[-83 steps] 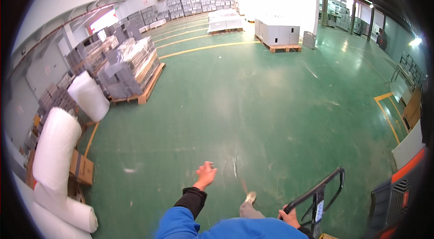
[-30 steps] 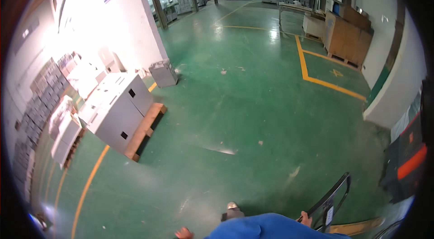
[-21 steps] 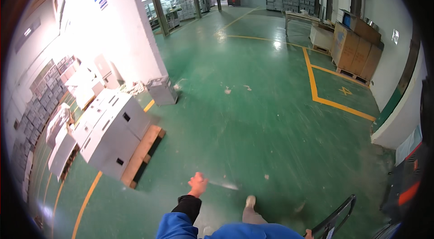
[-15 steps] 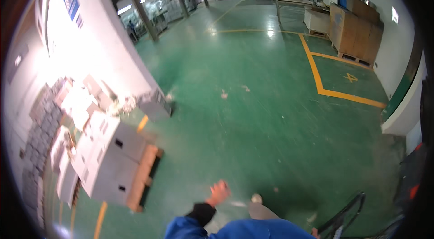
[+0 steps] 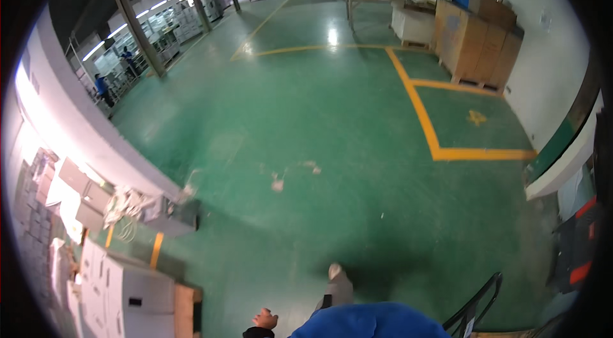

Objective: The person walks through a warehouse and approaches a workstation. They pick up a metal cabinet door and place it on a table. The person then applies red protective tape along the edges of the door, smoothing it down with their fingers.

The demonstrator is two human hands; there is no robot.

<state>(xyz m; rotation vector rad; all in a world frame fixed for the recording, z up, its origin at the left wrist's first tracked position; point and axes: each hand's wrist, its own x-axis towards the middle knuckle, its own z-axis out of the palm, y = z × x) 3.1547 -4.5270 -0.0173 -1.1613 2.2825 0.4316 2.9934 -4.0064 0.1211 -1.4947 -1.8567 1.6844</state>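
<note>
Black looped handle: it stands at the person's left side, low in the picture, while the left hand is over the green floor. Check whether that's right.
Wrong side: the head view shows the black looped handle at the person's right. The rest stands: it is low in the picture, and the left hand is over the green floor.

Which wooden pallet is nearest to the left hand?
The brown wooden pallet beneath the white boxy cabinets, lower left; the pallet under brown cardboard boxes, upper right, stands farther.
</note>
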